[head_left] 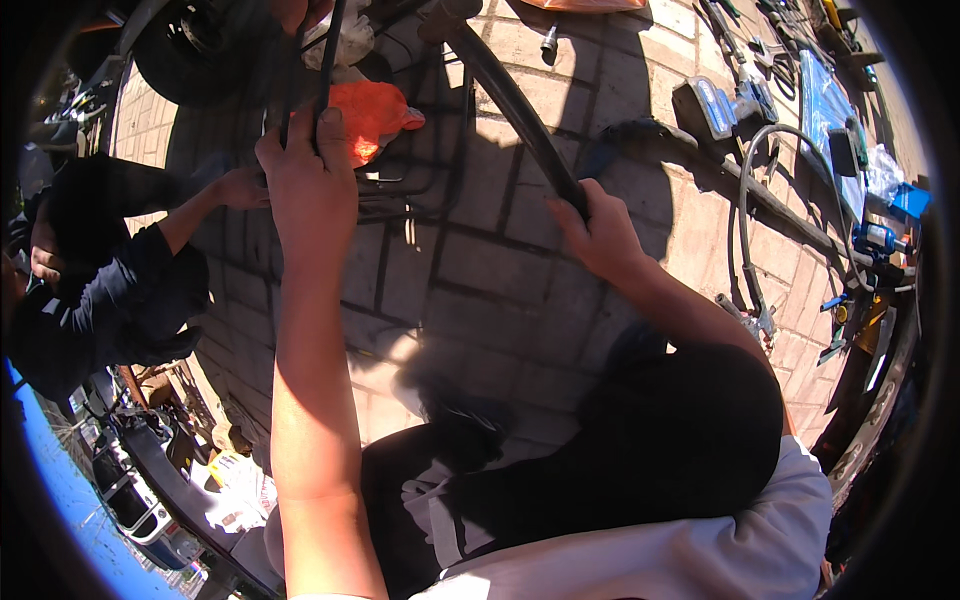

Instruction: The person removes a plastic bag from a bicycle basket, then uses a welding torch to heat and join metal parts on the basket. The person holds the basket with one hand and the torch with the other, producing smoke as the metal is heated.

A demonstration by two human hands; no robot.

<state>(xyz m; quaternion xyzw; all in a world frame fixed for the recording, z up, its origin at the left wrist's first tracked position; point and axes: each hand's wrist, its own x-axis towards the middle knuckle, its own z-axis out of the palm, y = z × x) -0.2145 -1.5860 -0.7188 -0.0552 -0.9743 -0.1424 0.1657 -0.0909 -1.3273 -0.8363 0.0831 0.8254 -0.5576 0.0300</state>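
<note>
My right hand (pixel 605 232) is closed around the lower end of a long black bar (pixel 515 105). The bar slants up and left to a wider, brownish end near the top edge. My left hand (pixel 312 180) is closed on a thin dark metal rod (pixel 333 55), which runs upward from beside my thumb; a second dark piece lies close by it. Just right of those fingers sits a bright orange-red bag or cloth (pixel 365 118). Thin bent metal rods show in shadow below it. What lies inside my left fist is partly hidden.
At left a co-worker in dark clothes (pixel 110 270) reaches a hand (pixel 243 188) beside my left wrist. A tyre (pixel 180 50) stands at upper left. A socket (pixel 549 45) lies on the brick paving (pixel 490 265). Hoses (pixel 745 200), a blue plastic sheet (pixel 830 125) and several tools lie at right.
</note>
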